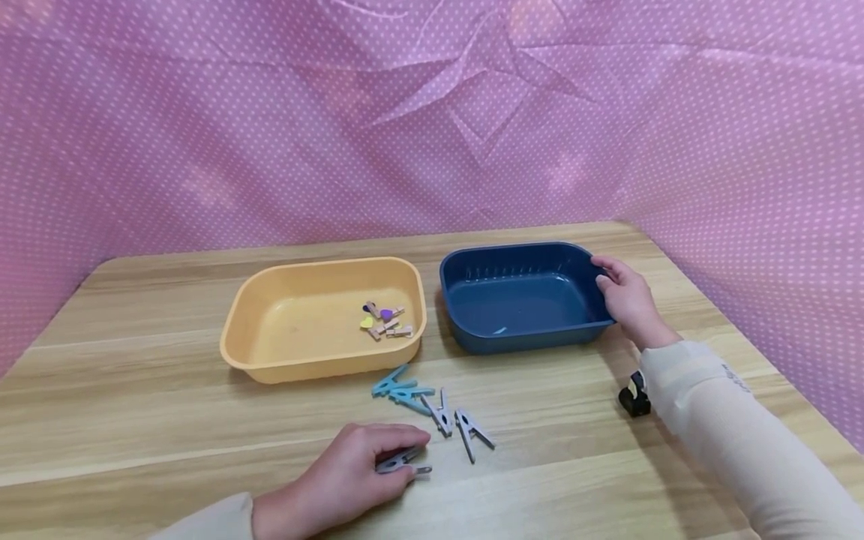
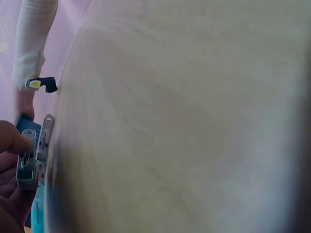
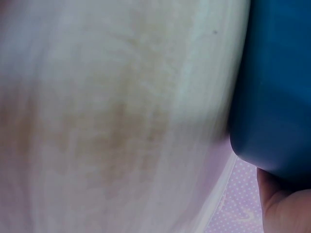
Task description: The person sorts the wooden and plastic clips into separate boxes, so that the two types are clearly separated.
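Note:
Near the front of the table, my left hand pinches a grey clothespin between thumb and fingers; the left wrist view shows the thumb pressing on that clothespin. Just beyond lie two more grey clothespins and a pair of light blue clothespins. At the back right, my right hand grips the right rim of a dark blue basin, thumb over the edge. The basin's wall fills the right side of the right wrist view, with part of the hand below it.
Left of the blue basin stands a yellow basin with several small wooden clips bearing coloured hearts. A black wrist device sits by the right sleeve. Pink dotted cloth hangs behind and at both sides of the wooden table.

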Tool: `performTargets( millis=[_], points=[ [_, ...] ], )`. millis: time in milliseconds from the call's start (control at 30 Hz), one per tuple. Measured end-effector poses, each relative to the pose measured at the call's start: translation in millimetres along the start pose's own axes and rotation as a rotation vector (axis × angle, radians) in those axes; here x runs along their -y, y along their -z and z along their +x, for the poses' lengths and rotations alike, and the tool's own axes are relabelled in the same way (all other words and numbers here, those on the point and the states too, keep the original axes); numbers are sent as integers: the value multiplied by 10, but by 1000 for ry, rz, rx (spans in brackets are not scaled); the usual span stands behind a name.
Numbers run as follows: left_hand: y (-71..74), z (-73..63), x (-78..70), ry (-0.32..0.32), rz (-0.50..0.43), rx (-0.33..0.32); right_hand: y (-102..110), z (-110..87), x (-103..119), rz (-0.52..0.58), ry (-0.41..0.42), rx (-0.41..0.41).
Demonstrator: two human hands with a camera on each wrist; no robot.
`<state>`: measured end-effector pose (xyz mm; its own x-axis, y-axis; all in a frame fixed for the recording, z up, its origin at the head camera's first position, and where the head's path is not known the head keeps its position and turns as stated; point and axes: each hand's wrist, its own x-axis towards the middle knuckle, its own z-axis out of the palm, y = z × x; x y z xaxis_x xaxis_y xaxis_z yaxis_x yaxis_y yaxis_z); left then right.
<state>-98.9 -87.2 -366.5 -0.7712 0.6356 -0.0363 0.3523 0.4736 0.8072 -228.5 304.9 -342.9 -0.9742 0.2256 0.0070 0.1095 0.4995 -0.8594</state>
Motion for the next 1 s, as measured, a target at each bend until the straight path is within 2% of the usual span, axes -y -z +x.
performTargets(
  millis=[233, 533, 733, 1000],
  points=[
    [-31, 32, -74, -67, 6, -108, 10, -5, 1, 3, 0, 3],
    [17, 105, -174, -89, -11, -130, 9, -6, 8, -5, 5, 8],
    [64, 176, -272, -77, -9, -128, 9, 9, 4, -14, 7, 9],
    [69, 226, -344, -141, -9, -159, 10, 10, 0, -12, -3, 6]
  ],
)
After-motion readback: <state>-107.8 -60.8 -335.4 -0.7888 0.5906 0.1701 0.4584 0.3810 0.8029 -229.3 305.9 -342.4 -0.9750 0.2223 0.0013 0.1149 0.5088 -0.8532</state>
